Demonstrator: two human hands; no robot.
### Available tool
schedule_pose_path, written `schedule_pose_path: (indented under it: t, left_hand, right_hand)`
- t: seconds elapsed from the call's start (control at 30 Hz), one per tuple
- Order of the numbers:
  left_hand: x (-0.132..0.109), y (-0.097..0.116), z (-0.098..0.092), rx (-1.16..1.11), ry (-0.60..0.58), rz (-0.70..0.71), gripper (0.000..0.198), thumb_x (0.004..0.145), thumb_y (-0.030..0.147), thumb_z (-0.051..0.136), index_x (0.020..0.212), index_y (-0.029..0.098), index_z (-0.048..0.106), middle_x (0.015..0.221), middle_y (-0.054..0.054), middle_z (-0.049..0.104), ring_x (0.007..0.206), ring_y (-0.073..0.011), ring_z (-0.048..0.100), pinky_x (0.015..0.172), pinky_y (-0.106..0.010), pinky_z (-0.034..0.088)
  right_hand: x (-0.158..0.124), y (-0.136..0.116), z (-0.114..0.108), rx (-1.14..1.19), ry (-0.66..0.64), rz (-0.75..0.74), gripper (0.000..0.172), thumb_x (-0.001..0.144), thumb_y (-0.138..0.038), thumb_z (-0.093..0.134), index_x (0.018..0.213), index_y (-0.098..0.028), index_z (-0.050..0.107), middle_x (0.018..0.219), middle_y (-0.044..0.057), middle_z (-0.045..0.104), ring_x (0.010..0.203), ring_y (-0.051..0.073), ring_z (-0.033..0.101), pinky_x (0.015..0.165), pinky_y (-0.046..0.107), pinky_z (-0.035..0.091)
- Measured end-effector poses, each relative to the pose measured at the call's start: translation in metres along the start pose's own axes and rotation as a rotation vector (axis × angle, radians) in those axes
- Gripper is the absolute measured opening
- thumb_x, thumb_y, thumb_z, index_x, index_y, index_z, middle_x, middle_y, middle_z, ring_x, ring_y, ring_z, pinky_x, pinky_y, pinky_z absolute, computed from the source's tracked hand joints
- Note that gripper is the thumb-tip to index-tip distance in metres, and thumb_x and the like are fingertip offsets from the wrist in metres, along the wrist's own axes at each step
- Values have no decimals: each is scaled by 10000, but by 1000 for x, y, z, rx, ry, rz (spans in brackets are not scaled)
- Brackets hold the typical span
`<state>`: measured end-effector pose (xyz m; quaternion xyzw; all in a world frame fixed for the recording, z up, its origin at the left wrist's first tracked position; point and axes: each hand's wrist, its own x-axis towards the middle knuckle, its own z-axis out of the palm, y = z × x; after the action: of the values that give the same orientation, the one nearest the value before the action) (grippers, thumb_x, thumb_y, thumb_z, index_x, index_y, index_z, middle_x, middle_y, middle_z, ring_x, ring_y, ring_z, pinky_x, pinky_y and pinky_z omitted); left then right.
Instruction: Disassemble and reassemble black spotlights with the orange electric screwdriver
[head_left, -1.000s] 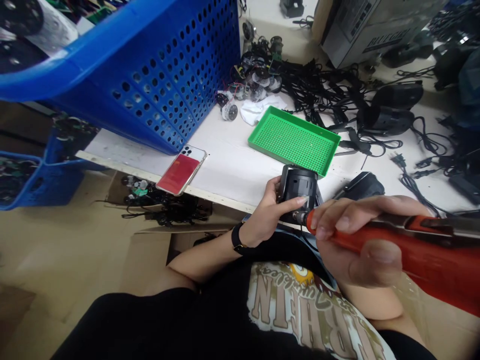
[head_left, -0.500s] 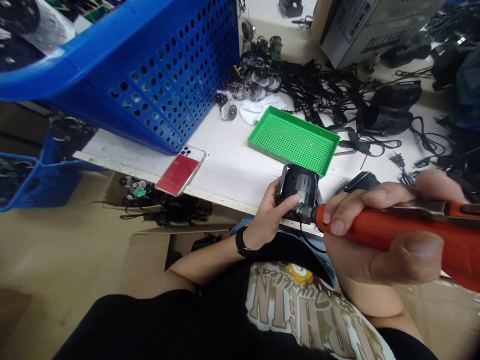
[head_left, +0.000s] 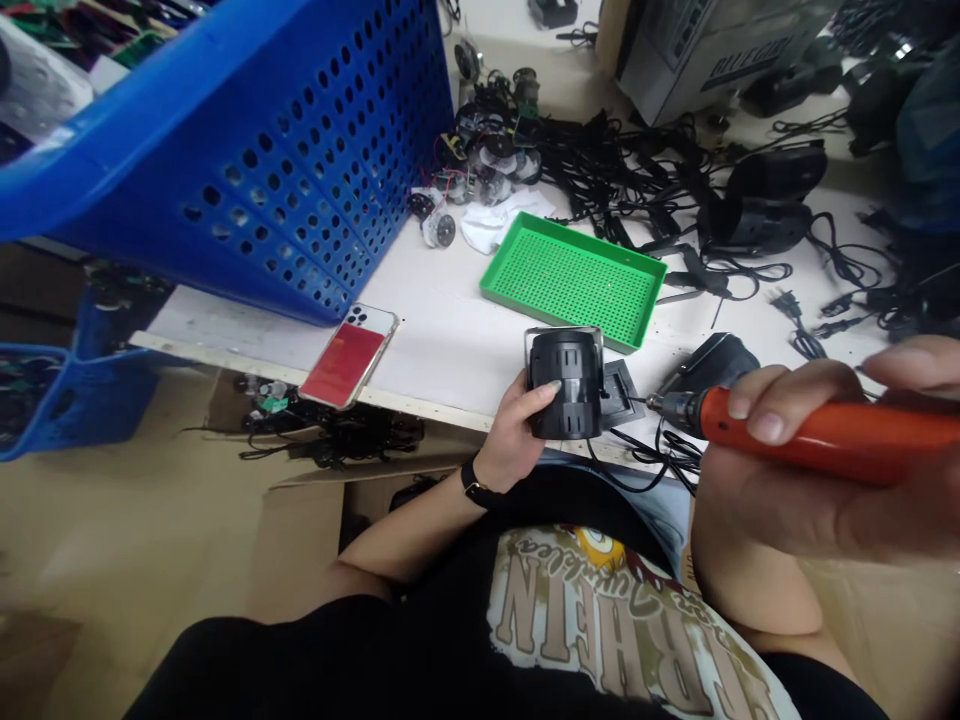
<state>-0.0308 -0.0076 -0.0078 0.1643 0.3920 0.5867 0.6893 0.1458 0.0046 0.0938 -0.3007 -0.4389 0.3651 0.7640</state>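
Observation:
My left hand grips a black cylindrical housing with slots and a metal bracket at the table's front edge, thumb lying across its side. My right hand is wrapped round an orange electric screwdriver. Its thin bit points left toward the housing's side and looks a little apart from it. Behind the bit lies a flat black square frame on the table. A black cable hangs down below the housing. The right palm and the tool's rear end are partly out of view.
Just behind the housing sits a green perforated tray. A blue basket stands at the left, with a red-backed phone near the table edge. Black cables and small lamp parts spread across the back. A black housing lies at the right.
The screwdriver has pulled back to the right, away from the housing. My left hand has turned the housing more upright and shifted slightly left. The view has moved a little.

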Motion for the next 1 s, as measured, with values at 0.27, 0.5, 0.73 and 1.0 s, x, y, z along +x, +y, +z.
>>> schedule_pose_path:
  t: [0.27,0.5,0.73,1.0]
  left_hand:
    - [-3,2,0,72,30,82,518,755,378,833,1221,208,684,1037,-45,773,1036,-268,745,939,-398,597]
    - [-3,0,-2,90,43,135,502,761,366,841,1212,222,675,1064,-34,747,969,-223,716,896,-368,583]
    - [-1,2,-4,40,68,92,575,693,337,859,1225,232,667,1073,-33,742,967,-228,710,943,-405,596]
    - [-4,2,-6,59,-1,34,618,695,351,897,1243,256,627,1124,-42,729,1025,-256,713,949,-435,596]
  right_hand:
    - [-4,19,19,104,-61,-38,304,867,-398,769,1157,-305,781,868,-61,760,402,90,550,365,297,542]
    - [-9,19,16,38,-88,-99,331,921,-420,720,1218,-279,764,876,-23,754,446,113,590,394,306,562]
    - [4,10,10,43,-75,-50,319,885,-438,800,1171,-301,775,884,-51,758,458,106,618,460,326,622]
    - [37,53,14,-126,2,-221,254,875,-313,817,1124,-274,777,945,-28,767,487,55,597,379,197,457]
